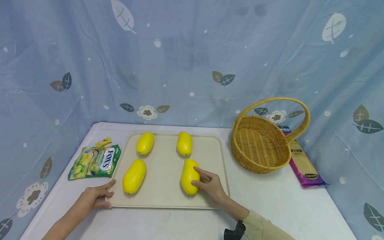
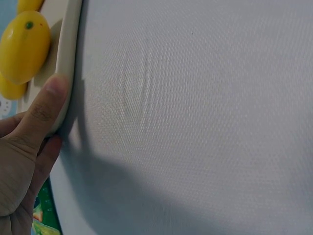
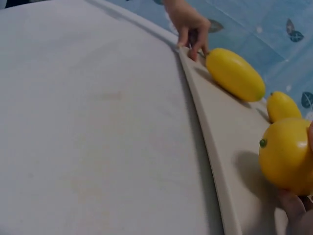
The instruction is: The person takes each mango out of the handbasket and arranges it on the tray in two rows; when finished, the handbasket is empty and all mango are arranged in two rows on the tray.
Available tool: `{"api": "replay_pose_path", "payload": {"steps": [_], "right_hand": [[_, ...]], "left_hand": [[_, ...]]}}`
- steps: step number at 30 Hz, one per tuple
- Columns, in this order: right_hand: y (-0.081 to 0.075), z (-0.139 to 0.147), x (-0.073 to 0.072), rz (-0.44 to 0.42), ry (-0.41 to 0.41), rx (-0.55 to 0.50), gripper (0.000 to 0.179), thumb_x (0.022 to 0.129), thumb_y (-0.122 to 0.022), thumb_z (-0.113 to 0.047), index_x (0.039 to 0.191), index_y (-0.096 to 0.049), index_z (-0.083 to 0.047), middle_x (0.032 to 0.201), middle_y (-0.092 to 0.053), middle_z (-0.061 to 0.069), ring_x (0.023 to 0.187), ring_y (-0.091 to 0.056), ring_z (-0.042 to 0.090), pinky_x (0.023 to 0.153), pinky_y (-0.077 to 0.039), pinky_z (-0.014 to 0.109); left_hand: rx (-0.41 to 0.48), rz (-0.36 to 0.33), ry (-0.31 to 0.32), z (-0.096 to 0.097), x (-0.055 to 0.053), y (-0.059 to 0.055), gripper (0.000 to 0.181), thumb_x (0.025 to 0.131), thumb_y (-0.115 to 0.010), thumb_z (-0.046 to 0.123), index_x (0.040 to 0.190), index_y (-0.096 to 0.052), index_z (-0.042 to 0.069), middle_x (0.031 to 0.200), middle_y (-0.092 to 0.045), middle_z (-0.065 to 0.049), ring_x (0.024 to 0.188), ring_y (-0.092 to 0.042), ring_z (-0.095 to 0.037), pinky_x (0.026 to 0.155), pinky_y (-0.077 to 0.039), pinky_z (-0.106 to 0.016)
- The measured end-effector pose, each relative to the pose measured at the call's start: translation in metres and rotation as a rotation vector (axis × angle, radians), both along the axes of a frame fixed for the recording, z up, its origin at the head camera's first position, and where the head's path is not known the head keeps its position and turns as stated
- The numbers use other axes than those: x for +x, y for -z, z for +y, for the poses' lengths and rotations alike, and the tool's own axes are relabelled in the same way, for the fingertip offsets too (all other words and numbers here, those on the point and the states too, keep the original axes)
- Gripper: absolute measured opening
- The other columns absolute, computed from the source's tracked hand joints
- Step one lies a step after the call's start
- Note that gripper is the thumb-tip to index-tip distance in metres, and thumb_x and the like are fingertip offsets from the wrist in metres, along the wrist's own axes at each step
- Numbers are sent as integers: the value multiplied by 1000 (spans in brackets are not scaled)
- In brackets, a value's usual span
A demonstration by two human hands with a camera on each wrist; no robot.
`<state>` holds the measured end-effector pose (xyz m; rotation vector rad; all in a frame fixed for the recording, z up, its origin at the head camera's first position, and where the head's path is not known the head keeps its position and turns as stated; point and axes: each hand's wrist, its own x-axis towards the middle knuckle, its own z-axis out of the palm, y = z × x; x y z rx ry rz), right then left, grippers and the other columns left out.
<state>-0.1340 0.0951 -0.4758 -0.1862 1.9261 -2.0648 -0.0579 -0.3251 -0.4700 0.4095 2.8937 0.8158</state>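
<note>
A beige tray (image 1: pixel 163 186) lies on the white table with several smooth yellow papayas on it. My left hand (image 1: pixel 95 196) grips the tray's front left corner; in the left wrist view the thumb (image 2: pixel 55 88) presses on the rim. At the front right, my right hand (image 1: pixel 211 186) holds one papaya (image 1: pixel 189 176) between thumb and fingers. The right wrist view shows this papaya (image 3: pixel 283 155) with its small green stem end and a shadow beside it; whether it touches the tray I cannot tell. Other papayas sit front left (image 1: pixel 134 176), back left (image 1: pixel 145 143) and back right (image 1: pixel 184 144).
Right of the tray stands a wicker basket (image 1: pixel 261 143) with a tall handle. Behind it lies a purple and tan packet (image 1: pixel 306 163). A green FOX'S candy bag (image 1: pixel 95 161) and a small yellow wrapped candy (image 1: pixel 103 142) lie left of the tray. Blue patterned cloth (image 1: pixel 192 66) surrounds the table.
</note>
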Motion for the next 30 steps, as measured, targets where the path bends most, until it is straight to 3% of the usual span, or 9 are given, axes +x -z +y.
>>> {"api": "replay_pose_path", "payload": {"steps": [4,12,16,23,30], "right_hand": [[1,-9,-2,45,38,55,54,84,-75,-9,132,-53,2,142,-46,18,133,-40,34,103,-42,29],[-3,-16,-4,-14,45,49,58,85,-73,-8,137,-48,0,149,-38,14,142,-27,27,111,-31,27],[-5,-16,-3,-7,48,29,59,84,-71,-2,137,-46,3,148,-39,15,142,-27,29,112,-30,30],[-1,-19,-1,11,59,13,63,83,-73,-4,139,-45,2,147,-41,14,140,-31,28,111,-32,29],[-2,-16,0,16,70,43,62,83,-73,-4,138,-45,4,146,-42,15,139,-32,31,109,-34,31]], "left_hand": [[5,-18,-11,1,-1,-2,38,64,-82,28,93,-73,4,131,-51,-27,104,-62,-37,79,-58,-29],[9,-25,-29,0,-1,-3,35,64,-83,26,92,-73,6,131,-52,-26,104,-63,-35,79,-58,-30],[23,-60,-20,-2,-1,-3,39,66,-82,28,96,-73,4,133,-49,-28,104,-63,-36,81,-57,-33],[-79,-48,2,-6,5,-5,50,70,-81,31,107,-71,0,135,-49,-27,115,-55,-43,89,-52,-45],[-86,-41,-75,-3,16,-20,51,75,-79,22,121,-65,3,141,-41,-31,120,-47,-50,88,-51,-52]]}}
